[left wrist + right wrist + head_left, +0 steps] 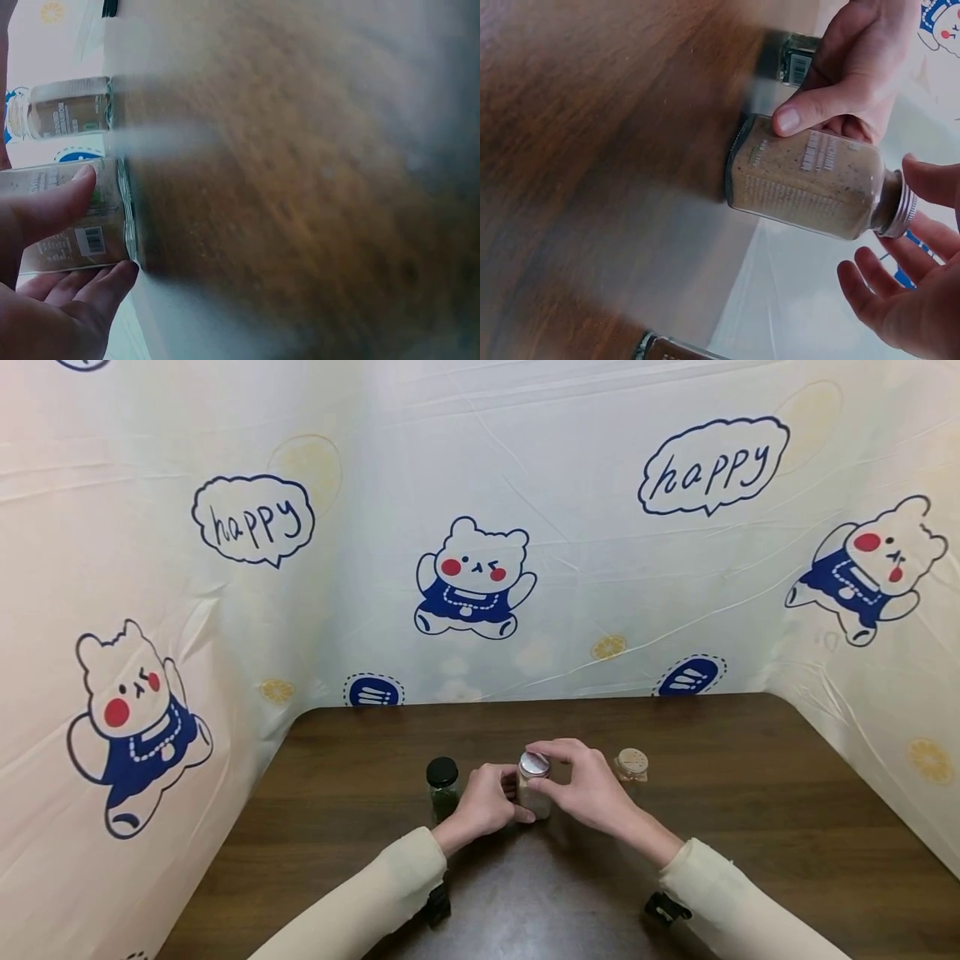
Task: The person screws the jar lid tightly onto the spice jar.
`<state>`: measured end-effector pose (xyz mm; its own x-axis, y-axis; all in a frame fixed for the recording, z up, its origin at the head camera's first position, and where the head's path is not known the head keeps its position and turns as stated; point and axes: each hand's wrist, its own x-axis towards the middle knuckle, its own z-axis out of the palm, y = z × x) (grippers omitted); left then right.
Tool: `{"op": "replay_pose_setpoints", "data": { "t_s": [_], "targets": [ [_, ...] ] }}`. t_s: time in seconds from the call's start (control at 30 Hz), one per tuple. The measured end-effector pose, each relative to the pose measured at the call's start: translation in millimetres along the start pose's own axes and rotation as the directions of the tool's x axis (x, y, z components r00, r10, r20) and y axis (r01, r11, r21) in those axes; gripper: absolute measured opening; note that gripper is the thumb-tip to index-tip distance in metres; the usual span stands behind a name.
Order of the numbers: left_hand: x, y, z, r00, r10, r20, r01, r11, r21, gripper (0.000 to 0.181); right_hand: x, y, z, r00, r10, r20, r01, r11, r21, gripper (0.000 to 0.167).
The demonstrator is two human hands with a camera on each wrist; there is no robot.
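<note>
Lower centre of the head view: pale-filled jar [543,803] upright, base at or just above the surface [517,893]. Left hand [486,798] curled round its lower body; right hand [587,783] pinches silver cap [535,764], the rest loose. Likely risk: weak left hold lets glass spin or tip.

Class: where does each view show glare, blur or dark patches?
Head view: pale glare on the table, crisp backdrop prints; left wrist view: table blurred, hazy toward the right edge; right wrist view: a dark patch, shadow or reflection, beside the held jar.
</note>
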<state>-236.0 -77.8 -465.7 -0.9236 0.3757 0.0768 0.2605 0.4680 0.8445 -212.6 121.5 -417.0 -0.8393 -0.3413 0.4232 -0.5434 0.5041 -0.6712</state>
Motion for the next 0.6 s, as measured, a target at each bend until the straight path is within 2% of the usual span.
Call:
{"op": "replay_pose_setpoints", "data": {
  "t_s": [0.23,0.6],
  "targets": [
    [-0.5,1.4,0.7,1.000,-0.013,0.004,0.014,1.000,-0.022,0.053,-5.0,-5,-7,0.997,-0.067,0.022,0.069,0.995,-0.079,0.052],
    [-1.1,2.4,0.7,1.000,-0.029,0.006,0.029,0.999,-0.014,0.057,-14.0,-10,-22,0.993,-0.116,-0.016,0.113,0.985,-0.134,0.050]
  ]
}}
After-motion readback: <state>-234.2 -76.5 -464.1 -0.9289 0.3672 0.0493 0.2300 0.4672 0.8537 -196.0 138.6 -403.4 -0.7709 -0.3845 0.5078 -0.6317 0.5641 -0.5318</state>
